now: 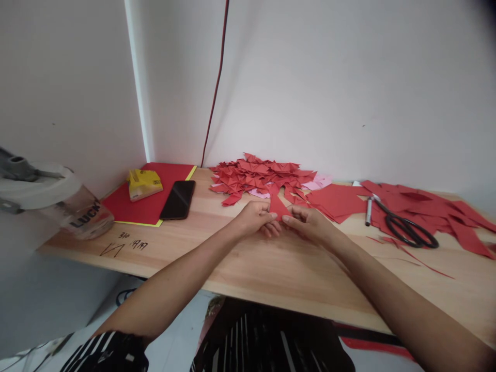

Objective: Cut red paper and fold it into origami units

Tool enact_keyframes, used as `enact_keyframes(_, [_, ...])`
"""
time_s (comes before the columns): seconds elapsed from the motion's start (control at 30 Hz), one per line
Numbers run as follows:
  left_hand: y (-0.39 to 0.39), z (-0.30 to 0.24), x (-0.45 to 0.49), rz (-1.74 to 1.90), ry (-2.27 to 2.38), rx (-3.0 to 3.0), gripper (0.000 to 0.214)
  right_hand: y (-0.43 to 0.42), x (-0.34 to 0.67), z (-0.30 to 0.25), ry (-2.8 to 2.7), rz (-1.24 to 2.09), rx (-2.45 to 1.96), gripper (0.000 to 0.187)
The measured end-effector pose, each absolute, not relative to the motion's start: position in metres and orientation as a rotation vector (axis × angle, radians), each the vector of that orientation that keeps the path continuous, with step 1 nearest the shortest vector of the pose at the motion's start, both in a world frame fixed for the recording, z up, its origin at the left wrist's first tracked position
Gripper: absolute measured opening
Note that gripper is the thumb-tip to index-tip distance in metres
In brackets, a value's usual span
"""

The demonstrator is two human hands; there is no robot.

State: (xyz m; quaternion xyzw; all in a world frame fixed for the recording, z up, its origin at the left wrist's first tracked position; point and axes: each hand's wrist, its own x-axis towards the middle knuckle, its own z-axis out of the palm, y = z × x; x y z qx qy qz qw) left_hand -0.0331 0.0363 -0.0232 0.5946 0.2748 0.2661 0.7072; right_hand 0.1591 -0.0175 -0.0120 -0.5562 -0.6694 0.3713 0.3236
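A piece of red paper [278, 205], narrow at its far end and wider near me, is held between my hands just above the wooden table [248, 268]. My left hand [259, 218] pinches its left edge, the other fingers curled below. On the opposite side my right hand [304, 219] grips the near right corner between thumb and fingers. Right behind the hands lies a heap of folded red paper pieces [259, 173], with some pink paper [320, 181] showing at its edge. Flat red sheets [337, 199] rest to the right of my right hand.
Black-handled scissors [411, 230], a marker [368, 212] and red paper scraps [422, 199] lie at the right. At the left are a phone [178, 199], a yellow packet [144, 184] on a red sheet [127, 206], and a clear bottle [83, 212]. A cable [217, 77] hangs along the wall.
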Motion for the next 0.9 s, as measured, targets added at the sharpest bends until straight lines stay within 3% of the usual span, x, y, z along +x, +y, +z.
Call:
enact_keyframes(0.23, [0.030,-0.020,-0.032,0.428,0.601,1.537,0.012,-0.016,0.157,-0.009,-1.761,1.022,-1.355,0.033])
enact_keyframes(0.7, [0.021,-0.004,-0.038,0.325,0.591,1.806,0.024,-0.016,0.155,-0.012,-1.689,1.108,-1.272,0.031])
enact_keyframes(0.9, [0.025,-0.010,-0.035,0.487,0.683,1.730,0.025,-0.019,0.153,-0.006,-1.648,1.018,-1.379,0.028])
